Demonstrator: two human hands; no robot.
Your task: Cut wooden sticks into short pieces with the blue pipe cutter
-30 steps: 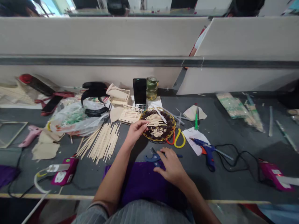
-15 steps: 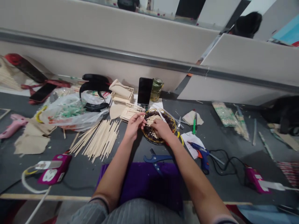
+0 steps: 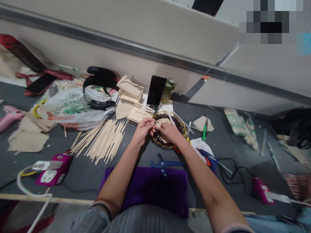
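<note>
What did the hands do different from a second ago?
The right hand left the blue cutter and went up to the basket, meeting the left hand at the short sticks. The left hand stayed there pinching sticks; cutter and long sticks didn't move.

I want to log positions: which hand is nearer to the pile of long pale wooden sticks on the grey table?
Left. The left hand is just right of the pile of long pale wooden sticks; the right hand lies farther right, over the round wicker basket.

the right hand (image 3: 170, 132) hides much of the wicker basket (image 3: 184, 127).
</note>
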